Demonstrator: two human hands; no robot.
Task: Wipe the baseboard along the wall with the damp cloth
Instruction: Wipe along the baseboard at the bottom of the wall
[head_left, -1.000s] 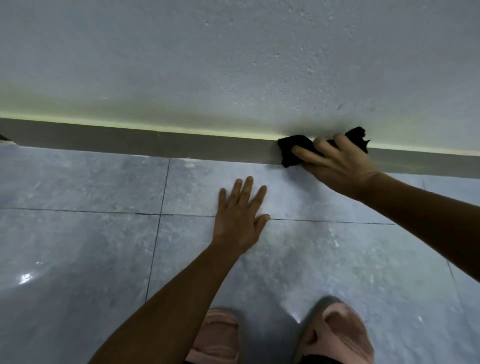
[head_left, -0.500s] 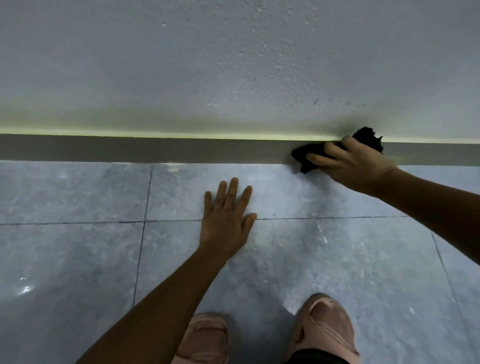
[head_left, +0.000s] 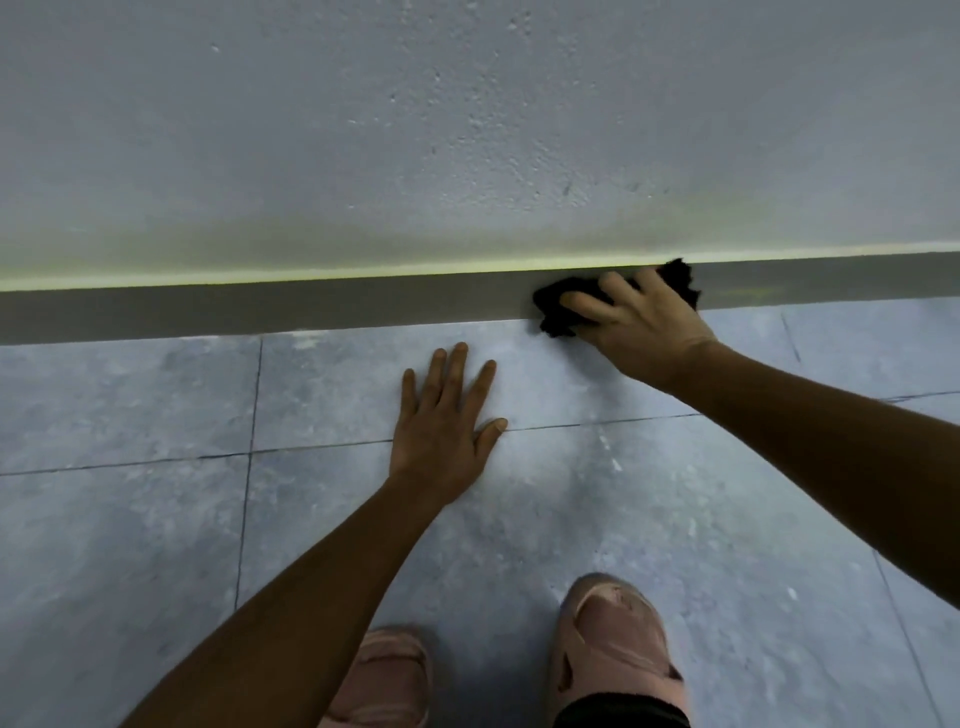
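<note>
Black crumpled cloth (head_left: 558, 304) against grey baseboard (head_left: 311, 306), under right hand (head_left: 641, 325)

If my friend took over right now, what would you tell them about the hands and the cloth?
Right hand: fingers press the black cloth flat against the grey baseboard, where it meets the floor.
Left hand: empty, spread flat on the tiled floor as a prop.
Done: I cannot tell from the baseboard which parts are already wiped.
Left: the baseboard runs on to both sides of the cloth, so check each stretch and wipe on along the wall. The person's slippers stand close behind.
</note>
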